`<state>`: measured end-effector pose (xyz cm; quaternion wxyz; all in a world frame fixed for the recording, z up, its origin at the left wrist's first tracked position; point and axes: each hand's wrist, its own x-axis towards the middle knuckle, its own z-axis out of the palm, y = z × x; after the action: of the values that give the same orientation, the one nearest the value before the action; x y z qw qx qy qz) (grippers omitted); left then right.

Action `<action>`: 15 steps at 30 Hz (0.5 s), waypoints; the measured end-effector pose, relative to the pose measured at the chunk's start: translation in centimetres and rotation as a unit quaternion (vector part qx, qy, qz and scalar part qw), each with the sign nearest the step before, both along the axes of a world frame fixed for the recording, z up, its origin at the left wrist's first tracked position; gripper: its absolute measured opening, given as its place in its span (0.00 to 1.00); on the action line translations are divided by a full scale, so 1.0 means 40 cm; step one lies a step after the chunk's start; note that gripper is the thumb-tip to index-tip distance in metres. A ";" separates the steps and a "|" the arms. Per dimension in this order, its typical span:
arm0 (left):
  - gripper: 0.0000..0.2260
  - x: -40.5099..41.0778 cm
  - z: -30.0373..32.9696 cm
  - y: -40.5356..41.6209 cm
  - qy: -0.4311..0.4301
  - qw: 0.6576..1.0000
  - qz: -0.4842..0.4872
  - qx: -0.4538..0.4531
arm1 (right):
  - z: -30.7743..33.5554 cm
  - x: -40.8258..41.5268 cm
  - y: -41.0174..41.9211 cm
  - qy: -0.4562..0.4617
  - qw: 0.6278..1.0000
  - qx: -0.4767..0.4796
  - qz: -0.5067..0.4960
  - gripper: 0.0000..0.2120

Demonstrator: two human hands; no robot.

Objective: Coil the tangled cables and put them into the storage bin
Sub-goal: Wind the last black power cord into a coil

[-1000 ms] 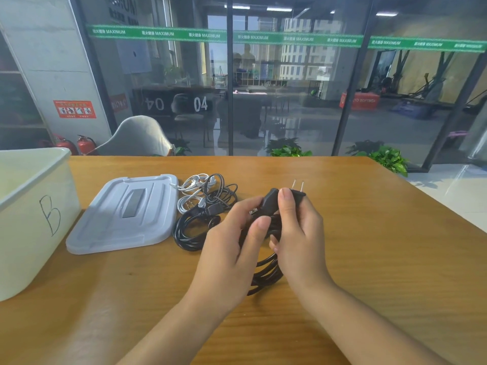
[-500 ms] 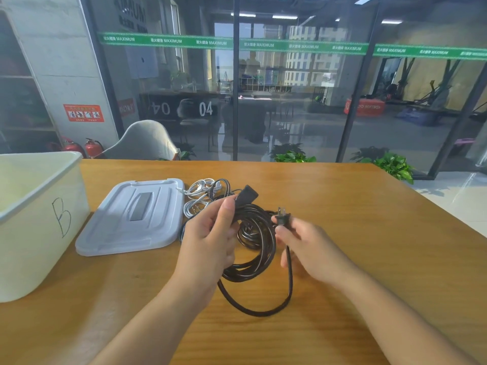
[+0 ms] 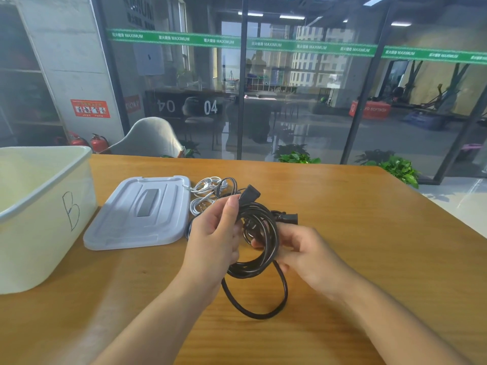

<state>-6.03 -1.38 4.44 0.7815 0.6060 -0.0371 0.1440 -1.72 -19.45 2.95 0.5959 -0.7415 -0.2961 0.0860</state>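
Since half a second back, moved inward on the right: right hand now tucked against the bundle, its pinched plug gone from sight, and the hanging loop drawn shorter.

Nearest, a single slack loop of black power cable drooping to the wooden table between the forearms. Just above it, the gathered coil — gripped on its left by the left hand, thumb clamped over the strands below the rectangular connector poking up. On the right, fingers curled into the coil, apparently pinching a strand; exact hold partly hidden.

To finish the wrap well: keep the thumb firm, feed the slack loop round at matching size, avoid twisting, tuck the end.

Farther left, the grey lid lying flat, then the open white storage bin marked B. Beyond the hands, remaining white and black cables in a tangle beside the lid.
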 end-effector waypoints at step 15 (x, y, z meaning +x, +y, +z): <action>0.12 0.010 -0.014 -0.002 0.007 0.999 0.024 0.029 | 0.015 -0.013 -0.002 0.184 0.951 0.194 0.153 0.30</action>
<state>-5.62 -1.48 3.88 0.7601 0.6299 -0.0213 0.1578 -2.24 -19.55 3.56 0.7521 -0.5286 -0.3024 0.2518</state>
